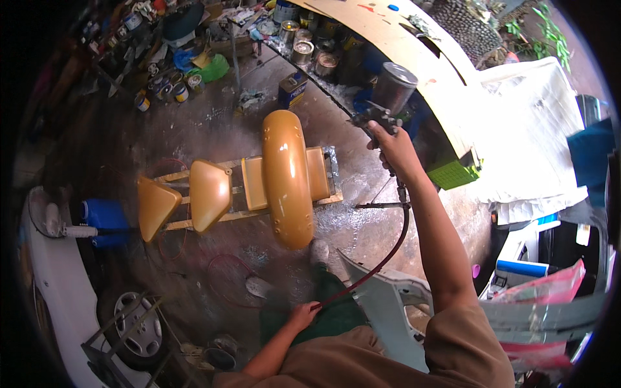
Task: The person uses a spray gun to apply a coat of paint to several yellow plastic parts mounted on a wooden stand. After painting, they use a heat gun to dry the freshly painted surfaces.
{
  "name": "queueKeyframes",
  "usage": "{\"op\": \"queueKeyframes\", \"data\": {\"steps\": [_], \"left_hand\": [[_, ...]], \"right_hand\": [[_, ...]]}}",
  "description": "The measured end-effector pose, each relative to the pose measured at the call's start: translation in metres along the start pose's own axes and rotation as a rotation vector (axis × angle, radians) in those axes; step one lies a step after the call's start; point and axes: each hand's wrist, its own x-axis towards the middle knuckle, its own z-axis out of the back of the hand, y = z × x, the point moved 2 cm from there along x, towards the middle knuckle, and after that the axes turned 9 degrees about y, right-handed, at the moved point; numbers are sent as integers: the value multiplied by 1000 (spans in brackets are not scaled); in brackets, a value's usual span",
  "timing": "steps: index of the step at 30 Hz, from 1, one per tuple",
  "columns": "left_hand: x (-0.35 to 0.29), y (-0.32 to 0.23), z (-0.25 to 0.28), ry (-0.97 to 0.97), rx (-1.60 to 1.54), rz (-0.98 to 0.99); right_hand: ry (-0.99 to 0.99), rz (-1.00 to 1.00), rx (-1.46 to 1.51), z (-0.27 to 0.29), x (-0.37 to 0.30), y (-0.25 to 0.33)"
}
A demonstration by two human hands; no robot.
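Observation:
My right hand (391,145) is wrapped round the grip of a spray gun (375,121), raised to the right of the painted parts. A metal paint cup (394,87) sits on top of the gun. From below its handle a dark red air hose (388,258) curves down to my left hand (304,317), which is closed on it near my lap. A long glossy gold fender (284,181) lies across a wooden rack (239,215). Beneath it is a gold box-shaped panel (254,183). Two gold side covers (210,196) (157,205) rest farther left on the rack.
Paint cans (303,52) and a rectangular tin (292,89) stand at the back. A curved tan panel (414,39) arches over the far right. A pale car panel (388,291) lies beside my legs. At lower left are a wheel (137,326) and a blue container (107,220).

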Motion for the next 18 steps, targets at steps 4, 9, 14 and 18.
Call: {"op": "queueKeyframes", "data": {"steps": [4,9,14,18], "left_hand": [[2,-37,-14,-166,-82,-86],[7,-93,0,-235,-148,-79],[16,-113,-6,-230,-113,-12],[21,-138,6,-170,-160,76]], "right_hand": [[176,26,-69,-5,39,-7],[287,94,-159,-5,91,-30],[284,264,-188,-16,132,-42],[360,216,-243,-18,133,-42]]}}
